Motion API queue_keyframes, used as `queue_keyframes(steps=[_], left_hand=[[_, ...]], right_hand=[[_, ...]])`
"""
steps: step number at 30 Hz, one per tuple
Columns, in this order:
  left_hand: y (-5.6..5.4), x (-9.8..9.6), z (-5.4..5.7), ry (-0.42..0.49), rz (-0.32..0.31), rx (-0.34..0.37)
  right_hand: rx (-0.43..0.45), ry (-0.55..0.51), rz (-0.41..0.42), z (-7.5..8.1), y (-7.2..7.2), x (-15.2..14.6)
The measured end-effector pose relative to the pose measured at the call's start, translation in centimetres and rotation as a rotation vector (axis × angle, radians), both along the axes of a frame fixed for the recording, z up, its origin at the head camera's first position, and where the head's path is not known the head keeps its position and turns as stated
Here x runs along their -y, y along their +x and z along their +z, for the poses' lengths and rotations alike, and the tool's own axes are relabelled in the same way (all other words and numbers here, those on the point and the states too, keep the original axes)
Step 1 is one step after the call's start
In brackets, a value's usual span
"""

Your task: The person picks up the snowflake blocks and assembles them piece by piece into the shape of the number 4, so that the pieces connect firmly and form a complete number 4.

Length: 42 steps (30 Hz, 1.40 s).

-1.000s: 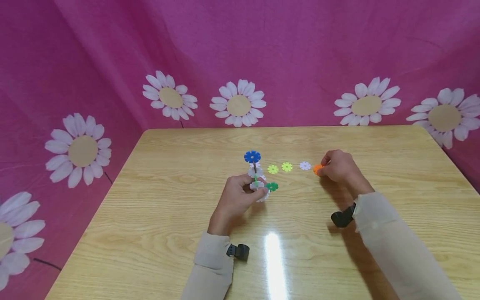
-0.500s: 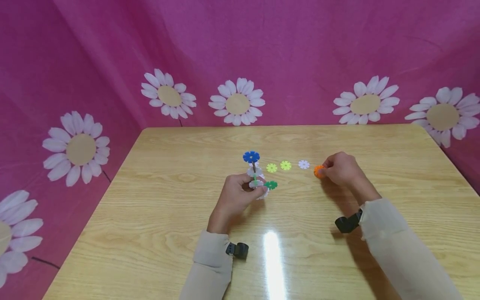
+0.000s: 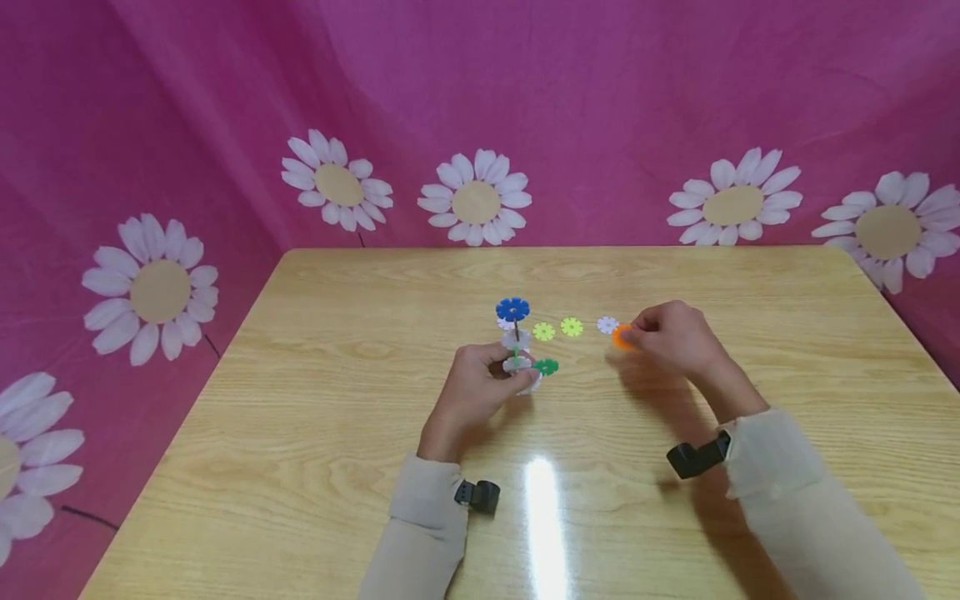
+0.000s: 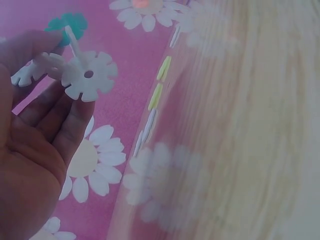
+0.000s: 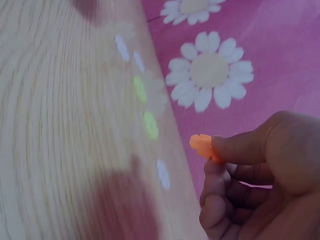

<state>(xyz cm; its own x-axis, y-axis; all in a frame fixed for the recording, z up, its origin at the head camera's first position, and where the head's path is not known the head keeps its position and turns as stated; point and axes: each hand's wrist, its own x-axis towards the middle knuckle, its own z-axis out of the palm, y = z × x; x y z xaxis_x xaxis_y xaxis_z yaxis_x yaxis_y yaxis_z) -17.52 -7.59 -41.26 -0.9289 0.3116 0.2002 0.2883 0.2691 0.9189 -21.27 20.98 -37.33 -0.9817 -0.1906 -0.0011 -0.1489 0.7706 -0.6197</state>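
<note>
My left hand (image 3: 480,392) grips a small assembly of interlocking flower-shaped discs above the table. A blue disc (image 3: 513,309) tops it, a green disc (image 3: 546,367) sticks out to the right, and white discs (image 4: 90,75) join between them. Part of the assembly is hidden behind my fingers. My right hand (image 3: 678,337) pinches an orange notched disc (image 5: 202,146) between thumb and forefinger, raised over the table near a pale lilac disc (image 3: 607,325). The two hands are apart, with the loose discs between them.
Two yellow-green discs (image 3: 572,327) lie flat on the wooden table (image 3: 337,350), in a row with the lilac disc. More pale discs (image 5: 121,47) lie at the row's left end. A pink flowered cloth (image 3: 600,100) hangs behind the table.
My right hand has lifted the orange disc off the table and carried it slightly left, close to the lilac disc. My left hand keeps its grip on the assembly, nearly in place.
</note>
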Motion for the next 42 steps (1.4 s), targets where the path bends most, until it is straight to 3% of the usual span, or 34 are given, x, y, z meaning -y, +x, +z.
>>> queue_keyframes(steps=[13,22,42], left_hand=[[-0.3,-0.3,-0.1,0.008,0.042,-0.061],[-0.2,-0.5,0.0,-0.052,0.1,-0.059],[0.0,-0.8,0.2,-0.065,0.109,-0.063]], right_hand=[[0.043,-0.236,-0.046,1.6,2.2,3.5],[0.059,-0.298,-0.054,2.0,2.9,5.2],[0.063,-0.372,-0.034,1.7,3.3,7.5]])
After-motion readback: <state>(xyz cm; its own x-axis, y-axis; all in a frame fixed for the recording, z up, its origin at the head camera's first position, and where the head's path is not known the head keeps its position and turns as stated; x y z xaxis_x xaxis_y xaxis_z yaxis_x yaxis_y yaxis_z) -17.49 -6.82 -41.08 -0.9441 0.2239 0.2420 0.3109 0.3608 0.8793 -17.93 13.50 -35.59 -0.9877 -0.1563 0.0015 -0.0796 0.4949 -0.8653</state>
